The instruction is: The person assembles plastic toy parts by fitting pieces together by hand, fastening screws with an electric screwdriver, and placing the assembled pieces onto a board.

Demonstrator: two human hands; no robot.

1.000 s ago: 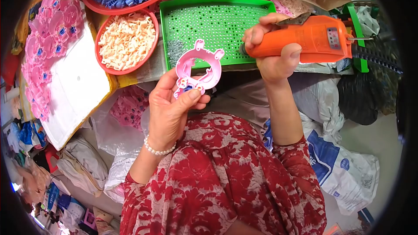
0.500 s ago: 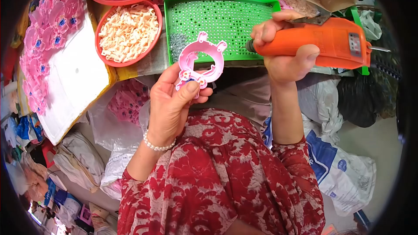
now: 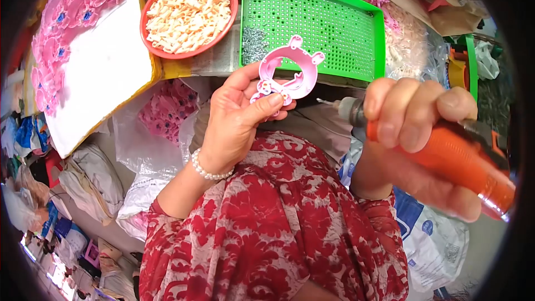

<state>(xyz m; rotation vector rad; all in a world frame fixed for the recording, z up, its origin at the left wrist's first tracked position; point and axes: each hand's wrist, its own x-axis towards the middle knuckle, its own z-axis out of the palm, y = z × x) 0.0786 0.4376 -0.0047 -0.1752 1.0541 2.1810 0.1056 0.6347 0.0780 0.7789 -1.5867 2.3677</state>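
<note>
Between the thumb and fingers of my left hand [image 3: 238, 116] is a pink plastic ring-shaped part [image 3: 305, 78], with two small tabs at its top and a cluster of small details by my thumb. My right hand [image 3: 409, 112] is wrapped round an orange electric screwdriver [image 3: 454, 150]. Its bit points left, toward the pink part, and stays apart from it. Just beyond the pink part lies a green perforated tray [image 3: 312, 22], with a heap of small screws [image 3: 254, 43] in its left corner.
Left of the tray stands a red bowl of cream plastic pieces [image 3: 189, 17]. A white board [image 3: 106, 72] at the left bears several pink parts [image 3: 83, 14]. More pink parts [image 3: 170, 111] lie in a plastic bag below the table edge.
My right hand has drawn the screwdriver down and toward me, and its bit end now shows. The view has shifted a little; my left hand keeps its hold on the pink part.
</note>
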